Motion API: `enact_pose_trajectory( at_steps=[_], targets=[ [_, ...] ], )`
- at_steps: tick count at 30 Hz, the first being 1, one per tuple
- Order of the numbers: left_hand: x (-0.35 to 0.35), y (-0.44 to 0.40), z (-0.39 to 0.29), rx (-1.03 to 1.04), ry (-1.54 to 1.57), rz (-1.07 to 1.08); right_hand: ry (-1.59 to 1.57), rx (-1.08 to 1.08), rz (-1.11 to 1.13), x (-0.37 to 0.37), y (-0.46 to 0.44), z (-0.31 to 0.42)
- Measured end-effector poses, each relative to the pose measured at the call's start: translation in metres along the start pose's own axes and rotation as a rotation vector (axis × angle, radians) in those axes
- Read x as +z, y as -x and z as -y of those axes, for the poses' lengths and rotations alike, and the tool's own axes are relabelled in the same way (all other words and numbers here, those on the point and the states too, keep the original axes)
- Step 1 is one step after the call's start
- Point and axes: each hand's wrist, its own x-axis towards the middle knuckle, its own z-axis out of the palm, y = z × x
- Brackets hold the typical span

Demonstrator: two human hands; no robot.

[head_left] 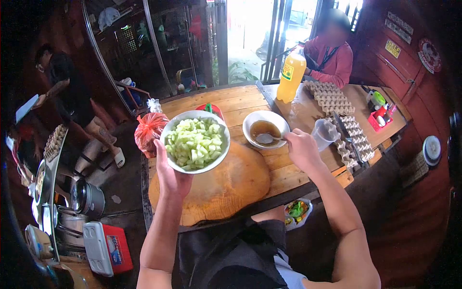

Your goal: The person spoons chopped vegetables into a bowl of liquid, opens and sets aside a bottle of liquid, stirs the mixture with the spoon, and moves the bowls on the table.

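Observation:
My left hand (171, 171) holds up a white bowl (226, 144) full of pale green chopped pieces, above the left part of a round wooden board (231, 183). With my right hand (303, 150) I grip a spoon (274, 138), its bowl end dipping into brown liquid (264, 129) in a second white bowl (250, 118). That bowl rests on the plank table beyond the board. Right of my right hand stands a clear plastic container (323, 134). A red plastic bag (151, 129) lies left of the held bowl.
Egg trays (332, 98), a knife (347, 134), an orange drink bottle (292, 74) and a pink basket (380, 119) are on the right. A person (332, 53) sits across the table; another (72, 86) stands far left. A red cooler (115, 250) is at lower left.

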Motion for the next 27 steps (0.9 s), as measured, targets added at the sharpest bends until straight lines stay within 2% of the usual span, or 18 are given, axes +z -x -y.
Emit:
enact_pose_trajectory(
  at_steps=[5, 15, 18, 20, 21, 27],
  targets=[
    [0.003, -0.006, 0.008, -0.031, 0.034, 0.014, 0.116, -0.122, 0.048, 0.023, 0.006, -0.011],
    [0.003, -0.011, 0.006, -0.062, -0.012, 0.028, 0.218, -0.089, -0.022, 0.039, -0.016, -0.009],
    [0.006, -0.014, 0.007, -0.066, -0.015, 0.039, 0.221, -0.064, -0.059, 0.038, -0.018, -0.008],
    [0.009, -0.012, 0.006, -0.058, -0.049, 0.023, 0.284, 0.073, 0.059, 0.026, -0.014, 0.009],
    [0.01, -0.014, 0.007, -0.06, -0.048, 0.025, 0.285, 0.076, 0.059, 0.027, -0.012, 0.009],
    [0.006, -0.018, 0.006, -0.058, -0.067, 0.047, 0.132, 0.135, 0.114, 0.031, -0.005, 0.027]
  ],
)
